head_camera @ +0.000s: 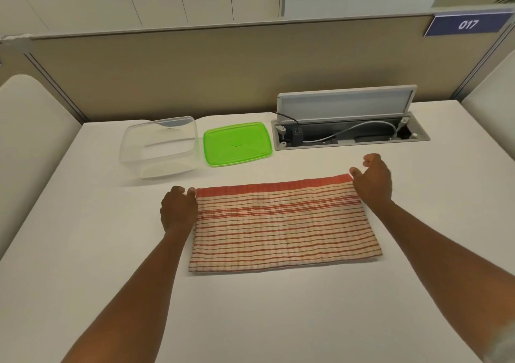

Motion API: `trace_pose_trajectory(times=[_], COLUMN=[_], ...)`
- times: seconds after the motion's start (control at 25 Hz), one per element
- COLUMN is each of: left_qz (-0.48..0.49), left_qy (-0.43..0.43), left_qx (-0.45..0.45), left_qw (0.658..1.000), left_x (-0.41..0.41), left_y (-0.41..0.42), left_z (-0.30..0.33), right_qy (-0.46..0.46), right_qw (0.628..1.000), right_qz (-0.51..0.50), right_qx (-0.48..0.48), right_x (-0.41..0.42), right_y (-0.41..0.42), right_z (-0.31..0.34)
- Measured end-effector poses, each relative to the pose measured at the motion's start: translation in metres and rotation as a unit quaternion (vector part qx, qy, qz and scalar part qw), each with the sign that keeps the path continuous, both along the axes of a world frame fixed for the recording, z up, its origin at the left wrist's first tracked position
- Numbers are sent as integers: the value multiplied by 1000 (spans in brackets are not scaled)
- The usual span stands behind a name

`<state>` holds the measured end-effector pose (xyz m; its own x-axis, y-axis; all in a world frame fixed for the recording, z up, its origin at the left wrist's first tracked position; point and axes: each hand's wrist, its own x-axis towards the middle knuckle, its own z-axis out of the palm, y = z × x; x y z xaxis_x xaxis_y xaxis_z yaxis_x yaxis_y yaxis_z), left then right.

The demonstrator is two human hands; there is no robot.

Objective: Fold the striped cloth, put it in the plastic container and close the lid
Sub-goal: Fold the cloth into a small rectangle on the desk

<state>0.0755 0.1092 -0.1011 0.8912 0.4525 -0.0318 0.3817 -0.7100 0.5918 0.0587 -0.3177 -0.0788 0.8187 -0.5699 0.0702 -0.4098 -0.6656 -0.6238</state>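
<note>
On a white desk (278, 321), in front of a beige partition, the striped cloth (281, 223) lies flat as a wide rectangle; the thickness along its near edge suggests it is already doubled once. The left hand (178, 209) rests at the far left corner, and the right hand (372, 181) at the far right corner, thumb tips on the red border. Both hands appear to pinch or press the corners, but whether the fingers are actually closed on fabric cannot be told from this view. Beyond the cloth, well apart from it, the clear plastic container (160, 146) sits open, with the green lid (237, 143) lying flat just beside it on the right. An open cable tray (351, 131) occupies the far right of the desk.

Judged stage: folding is under way; packing and closing are not yet done. Risks: the cloth is still wider than the container, so too few further folds would leave fabric bunched over the rim and stop the lid from seating. Uneven handling of the two corners could skew the layers, and the light, empty container may slide when the cloth is pressed in.
</note>
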Motion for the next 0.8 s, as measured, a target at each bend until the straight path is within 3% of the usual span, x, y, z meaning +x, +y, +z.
trace_pose_trajectory(times=[0.16,0.36,0.48,0.64,0.8], left_qz=[-44,-32,-44,-92,-140], left_qy=[85,137,145,152,136], left_qx=[87,41,45,56,45], left_qw=[992,989,987,982,980], left_x=[7,12,11,11,9], left_y=[-3,-10,-14,-10,-4], left_z=[5,16,20,16,9], right_qy=[15,-17,14,105,116], right_qw=[993,965,948,923,921], right_qz=[113,260,309,371,365], right_qx=[-5,41,72,-12,-76], right_x=[-25,-74,-100,-124,-126], right_y=[77,197,260,300,309], right_z=[-8,-11,-15,-29,-34])
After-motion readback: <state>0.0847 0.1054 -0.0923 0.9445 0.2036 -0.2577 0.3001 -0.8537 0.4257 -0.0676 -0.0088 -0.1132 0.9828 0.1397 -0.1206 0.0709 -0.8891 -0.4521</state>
